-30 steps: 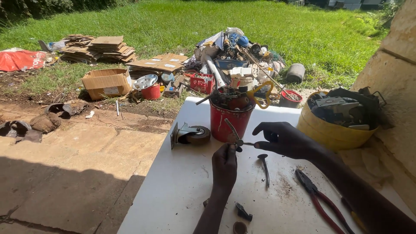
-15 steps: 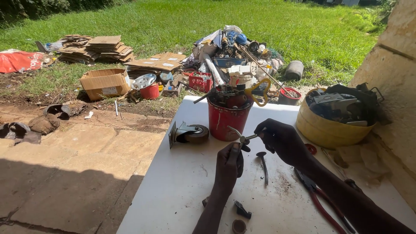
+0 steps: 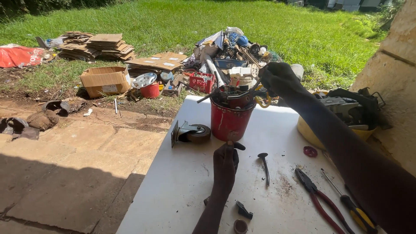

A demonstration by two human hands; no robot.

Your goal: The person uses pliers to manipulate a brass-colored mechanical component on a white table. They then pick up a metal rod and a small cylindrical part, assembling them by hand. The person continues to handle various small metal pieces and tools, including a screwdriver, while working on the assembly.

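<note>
hands both closed: left hand [image 3: 225,159] pinches small dark part [image 3: 238,146], right hand [image 3: 279,79] over red bucket [image 3: 229,121].

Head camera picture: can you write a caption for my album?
Right hand reaches over a red bucket of tools; left hand pinches a small part.

A backyard repair spot: white worktable [image 3: 182,190], red bucket of tools [image 3: 229,119], scrap heap [image 3: 229,52] on grass [image 3: 173,17].

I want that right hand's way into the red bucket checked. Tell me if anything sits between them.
Nothing visible separates them. The right hand is raised just beyond the rim of the red bucket, at the tools sticking out of it. The left hand rests on the white table in front of the bucket.
</note>
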